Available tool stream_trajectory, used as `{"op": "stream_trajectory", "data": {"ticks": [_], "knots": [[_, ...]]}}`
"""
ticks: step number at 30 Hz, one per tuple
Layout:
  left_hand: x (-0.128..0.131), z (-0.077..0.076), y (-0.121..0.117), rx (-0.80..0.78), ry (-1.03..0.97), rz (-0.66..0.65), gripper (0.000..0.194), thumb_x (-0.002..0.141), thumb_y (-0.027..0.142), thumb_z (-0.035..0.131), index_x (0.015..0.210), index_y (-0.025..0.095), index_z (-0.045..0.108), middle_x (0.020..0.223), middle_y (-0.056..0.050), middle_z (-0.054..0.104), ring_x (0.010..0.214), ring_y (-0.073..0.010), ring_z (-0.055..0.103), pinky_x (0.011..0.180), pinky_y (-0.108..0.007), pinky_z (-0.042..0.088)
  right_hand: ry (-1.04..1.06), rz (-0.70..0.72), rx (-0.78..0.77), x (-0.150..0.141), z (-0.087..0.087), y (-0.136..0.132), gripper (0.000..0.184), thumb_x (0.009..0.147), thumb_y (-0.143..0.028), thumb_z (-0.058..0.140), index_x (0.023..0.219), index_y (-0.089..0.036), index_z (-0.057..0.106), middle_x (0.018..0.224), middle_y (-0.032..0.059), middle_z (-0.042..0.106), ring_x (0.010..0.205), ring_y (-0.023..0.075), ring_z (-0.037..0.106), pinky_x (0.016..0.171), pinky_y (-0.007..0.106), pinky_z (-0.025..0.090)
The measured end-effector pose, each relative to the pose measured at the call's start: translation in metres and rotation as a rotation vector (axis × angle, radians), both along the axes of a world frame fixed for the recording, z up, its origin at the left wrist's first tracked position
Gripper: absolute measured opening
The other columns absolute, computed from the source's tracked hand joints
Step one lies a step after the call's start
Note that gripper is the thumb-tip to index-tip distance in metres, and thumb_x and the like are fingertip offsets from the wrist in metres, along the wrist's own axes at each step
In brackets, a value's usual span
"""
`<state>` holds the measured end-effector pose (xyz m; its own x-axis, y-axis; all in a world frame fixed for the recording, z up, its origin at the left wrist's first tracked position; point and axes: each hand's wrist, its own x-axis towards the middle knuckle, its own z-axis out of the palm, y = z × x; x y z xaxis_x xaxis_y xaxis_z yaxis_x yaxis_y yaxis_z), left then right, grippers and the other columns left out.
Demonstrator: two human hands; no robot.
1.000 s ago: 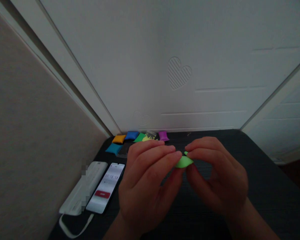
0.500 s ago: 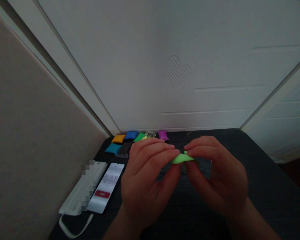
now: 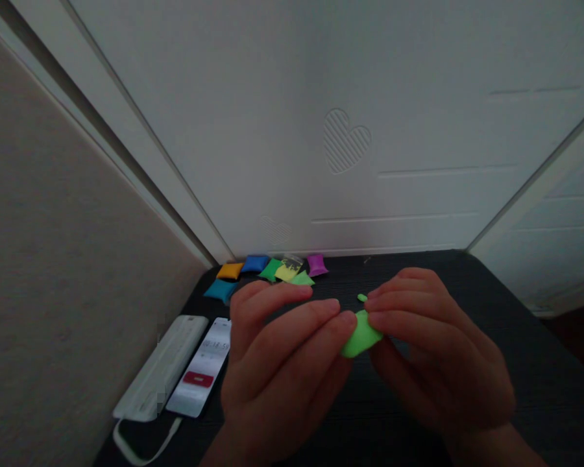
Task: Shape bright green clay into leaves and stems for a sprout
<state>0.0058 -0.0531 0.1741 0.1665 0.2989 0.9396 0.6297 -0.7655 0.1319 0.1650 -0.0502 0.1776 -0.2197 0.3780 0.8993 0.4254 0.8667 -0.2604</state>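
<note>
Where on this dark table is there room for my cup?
Bare tabletop shows right of the right hand, out to the table's edge, and behind it, right of the purple packet. Left is crowded: coloured packets at the back, phone and white device nearer. The left hand and green piece fill the middle.

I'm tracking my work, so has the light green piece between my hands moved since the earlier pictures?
Yes. The light green piece is now lower in the view, farther below the large embossed heart.

thin light-green piece, flattened, tilted
</note>
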Motion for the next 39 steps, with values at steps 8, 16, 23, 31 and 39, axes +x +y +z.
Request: {"op": "stream_trajectory", "data": {"ticks": [8,16,23,31,39], "knots": [[0.0022,0.0011,-0.0001,-0.043,0.016,-0.047,0.027,0.067,0.011,0.065,0.093,0.018,0.061,0.091,-0.003,0.062,0.091,-0.0220,0.055,0.080,-0.041,0.047,-0.004,-0.012,0.016,0.0015,0.0029,-0.0045,0.031,0.064,-0.004,0.060,0.092,-0.016,0.057,0.085,0.0036,0.064,0.082,0.0180,0.060,0.074,0.038,0.049],[0.0002,0.0040,0.0017,-0.130,-0.001,-0.142,0.028,0.066,0.008,0.062,0.093,0.016,0.060,0.092,-0.004,0.061,0.091,-0.0203,0.055,0.080,-0.039,0.048,0.043,0.046,-0.041,0.0003,0.0036,-0.0037,0.028,0.068,-0.003,0.056,0.093,-0.017,0.056,0.085,0.0037,0.063,0.080,0.0167,0.060,0.071,0.037,0.050],[0.0011,0.0028,0.0026,-0.155,-0.013,-0.169,0.029,0.063,0.005,0.065,0.090,0.015,0.060,0.090,-0.004,0.061,0.090,-0.0207,0.055,0.081,-0.040,0.048,0.050,0.080,-0.107,0.0011,0.0032,-0.0029,0.032,0.067,-0.003,0.057,0.094,-0.020,0.055,0.086,0.0030,0.064,0.080,0.0174,0.060,0.071,0.038,0.050],[0.0026,0.0032,0.0041,-0.180,-0.053,-0.172,0.029,0.063,0.005,0.064,0.090,0.015,0.060,0.090,-0.004,0.061,0.089,-0.0202,0.056,0.079,-0.039,0.049,0.131,0.116,-0.116,0.0003,-0.0018,-0.0032,0.038,0.066,-0.003,0.061,0.099,-0.021,0.054,0.089,0.0031,0.063,0.082,0.0183,0.060,0.072,0.039,0.050],[0.0062,0.0008,0.0030,-0.135,-0.096,-0.122,0.026,0.067,0.008,0.065,0.090,0.018,0.060,0.089,-0.002,0.062,0.088,-0.0190,0.057,0.078,-0.038,0.050,0.137,0.138,-0.117,0.0001,-0.0007,-0.0026,0.035,0.067,-0.002,0.058,0.097,-0.021,0.055,0.090,0.0033,0.063,0.080,0.0176,0.060,0.071,0.039,0.050]]}}
